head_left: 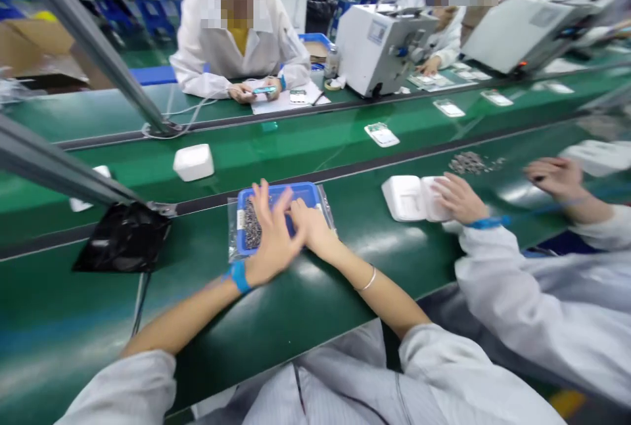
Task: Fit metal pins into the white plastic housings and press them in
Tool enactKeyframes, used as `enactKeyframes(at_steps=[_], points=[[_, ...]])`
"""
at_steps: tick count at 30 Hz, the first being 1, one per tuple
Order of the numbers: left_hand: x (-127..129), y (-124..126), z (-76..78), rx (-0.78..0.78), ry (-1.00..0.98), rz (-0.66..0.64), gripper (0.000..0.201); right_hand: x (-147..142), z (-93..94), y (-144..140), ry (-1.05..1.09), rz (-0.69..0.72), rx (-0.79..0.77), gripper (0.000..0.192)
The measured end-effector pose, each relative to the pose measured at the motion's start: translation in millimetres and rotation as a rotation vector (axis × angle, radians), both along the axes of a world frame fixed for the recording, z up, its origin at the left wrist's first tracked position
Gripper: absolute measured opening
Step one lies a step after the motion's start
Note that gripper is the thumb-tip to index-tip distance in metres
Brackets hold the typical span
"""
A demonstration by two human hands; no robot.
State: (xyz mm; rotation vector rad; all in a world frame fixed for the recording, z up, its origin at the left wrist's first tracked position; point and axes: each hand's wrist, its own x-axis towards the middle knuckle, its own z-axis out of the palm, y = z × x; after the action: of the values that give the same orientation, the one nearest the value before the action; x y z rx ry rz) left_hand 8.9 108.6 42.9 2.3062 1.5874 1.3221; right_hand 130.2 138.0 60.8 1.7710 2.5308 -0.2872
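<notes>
Sorting step: left hand (270, 241) spread flat over blue tray (276, 196), small grey parts (252, 224) just beneath fingers. Right hand (310, 226) beside it, seemingly pinching parts, blurred. Next: finer pinch needed.

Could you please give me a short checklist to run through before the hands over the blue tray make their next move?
1. Blue tray flat on the green bench: ok.
2. Small dark parts inside the tray, left end: ok.
3. Left hand over the tray: ok; whether it grips anything: cannot tell, blurred.
4. Right hand at the tray's near edge: ok; grip: cannot tell.
5. Clear bag lying under the tray, not bunched: ok.
6. Neighbour's hand on the white case, apart from the tray: ok.
</notes>
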Motion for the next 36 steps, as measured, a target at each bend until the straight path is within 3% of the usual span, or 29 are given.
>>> enactKeyframes(at_steps=[2, 4, 7, 9, 11, 14, 18, 21, 24, 31, 36], points=[[14.1, -53.4, -14.3, 0.289, 0.194, -0.403, 0.074, 21.3, 8.7, -12.5, 0.041, -0.042, 0.025, 0.039], [15.3, -86.2, -27.4, 0.474, 0.332, -0.761, 0.053, 53.0, 13.7, -22.8, 0.097, -0.169, 0.069, 0.038], [8.8, -97.7, -39.6, 0.505, 0.32, -1.147, 0.017, 117.4, 13.3, -25.9, 0.147, -0.478, 0.121, 0.031], [5.7, -93.2, -42.9, 0.486, 0.229, -1.29, 0.011, 161.8, 10.5, -21.8, 0.129, -0.683, 0.151, 0.033], [4.7, -88.9, -43.7, 0.444, 0.211, -1.277, 0.012, 194.2, 7.1, -19.6, 0.127, -0.847, 0.171, 0.036], [6.7, -88.4, -42.3, 0.284, 0.332, -1.046, 0.025, 202.5, 0.6, -34.9, 0.161, -0.926, 0.123, 0.034], [11.5, -90.9, -40.6, -0.077, 0.321, -0.749, 0.052, 148.9, -5.2, -95.5, 0.28, -0.786, -0.016, 0.023], [12.3, -89.4, -41.9, -0.288, 0.288, -0.626, 0.075, 99.0, -0.1, -140.4, 0.65, -0.591, -0.221, 0.022], [10.9, -86.3, -42.5, -0.409, 0.281, -0.621, 0.071, 70.8, 9.5, -159.2, 0.835, -0.49, -0.384, 0.027], [10.7, -78.7, -28.1, -0.589, 0.14, -0.714, 0.055, 80.6, 17.6, -153.1, 0.763, -0.511, -0.048, 0.015], [12.7, -71.3, -14.0, -0.801, -0.09, -0.717, 0.06, 81.6, 21.5, -153.4, 0.67, -0.41, -0.189, 0.021]])
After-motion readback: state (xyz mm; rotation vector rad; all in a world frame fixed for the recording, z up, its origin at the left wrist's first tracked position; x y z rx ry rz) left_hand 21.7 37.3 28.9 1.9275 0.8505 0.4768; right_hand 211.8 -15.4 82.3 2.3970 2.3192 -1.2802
